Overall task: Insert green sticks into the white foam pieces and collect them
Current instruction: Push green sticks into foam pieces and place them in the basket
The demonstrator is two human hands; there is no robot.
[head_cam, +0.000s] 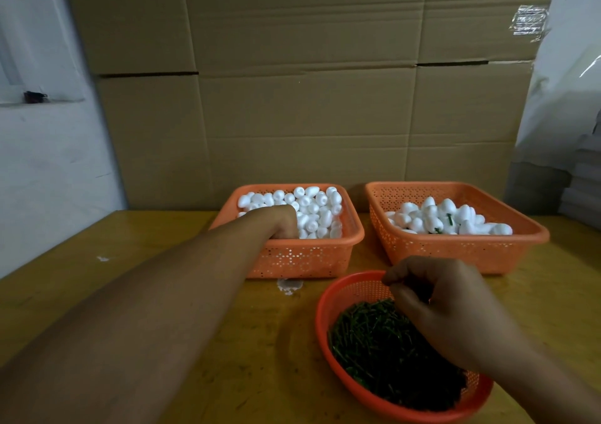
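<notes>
Because the foam pieces (pixel 312 210) are light and soft enough to dent, we judge they want a gentle hold around the body, with the end left free for a stick; the green sticks (pixel 383 336) look thin and stiff, best pinched near one end.

The bare foam fills the left basket (pixel 302 256) at the centre of the frame. Foam that already shows green stubs lies in the right basket (pixel 461 254), to the right of centre. The sticks are heaped in a round basket (pixel 328 297) at the lower right, nearest us.

Our left hand (pixel 281 222) reaches from the lower left, forearm stretched long across the table (pixel 130 261), and is sunk knuckles-up into the foam. Its fingers curl down among the pieces; whether they have closed on one we cannot tell, since the pile hides the tips.

Our right hand (pixel 435 303) hovers over the round basket's far rim, wrist bent, back of the hand towards us. Its fingers (pixel 395 277) are drawn together at the tips, and they seem to pinch a stick or two, though the hand's shadow makes that uncertain.
</notes>
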